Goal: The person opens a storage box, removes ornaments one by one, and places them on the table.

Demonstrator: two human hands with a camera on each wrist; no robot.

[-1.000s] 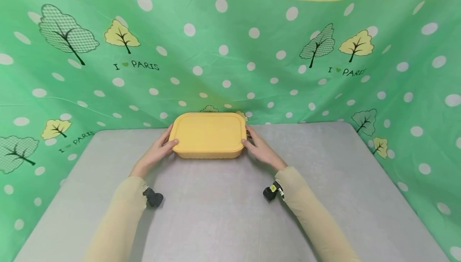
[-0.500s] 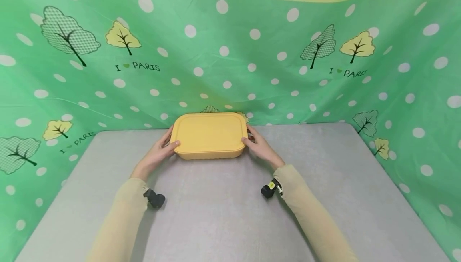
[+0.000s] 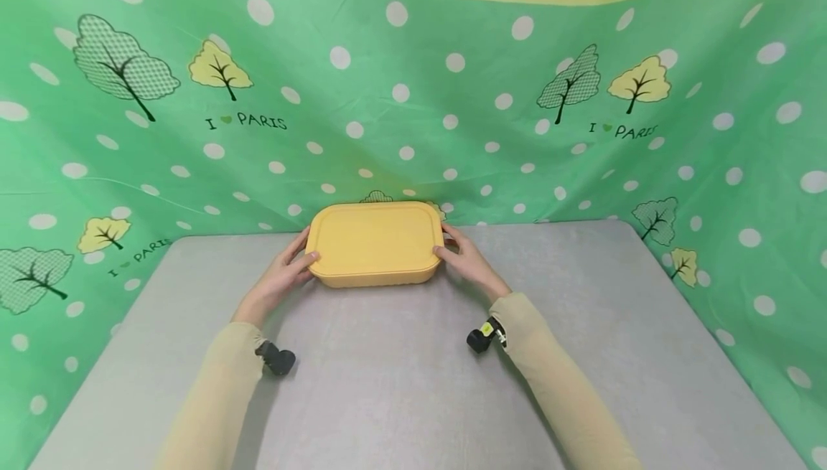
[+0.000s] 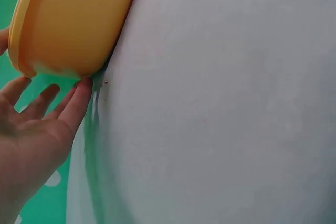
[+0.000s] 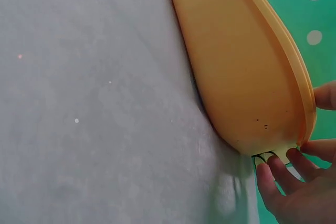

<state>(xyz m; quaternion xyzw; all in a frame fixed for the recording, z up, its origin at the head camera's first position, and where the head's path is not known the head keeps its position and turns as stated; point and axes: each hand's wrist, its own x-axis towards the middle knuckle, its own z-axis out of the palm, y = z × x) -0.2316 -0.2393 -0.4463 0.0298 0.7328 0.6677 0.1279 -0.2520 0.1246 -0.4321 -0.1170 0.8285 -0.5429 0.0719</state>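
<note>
A yellow, rounded rectangular food container (image 3: 375,242) with its yellow lid on sits at the back of the grey table, close to the green cloth. At its left end, my left hand (image 3: 278,276) holds it with the thumb on the lid's edge and the fingers along the end wall. My right hand (image 3: 470,263) grips the opposite end in the same way. In the left wrist view, fingertips of the left hand (image 4: 42,129) touch the container's end (image 4: 79,19). The right wrist view has the right hand's fingers (image 5: 286,174) under the lid rim. The container's inside is hidden.
Green cloth (image 3: 413,111) with white dots and printed trees hangs behind and along both sides of the grey table (image 3: 388,384). A black wrist camera (image 3: 278,359) sits at the left cuff, and another black camera (image 3: 479,341) at the right cuff.
The container and both hands stay nearly in place. The right wrist has shifted slightly inward and up; the head view has moved a little.
</note>
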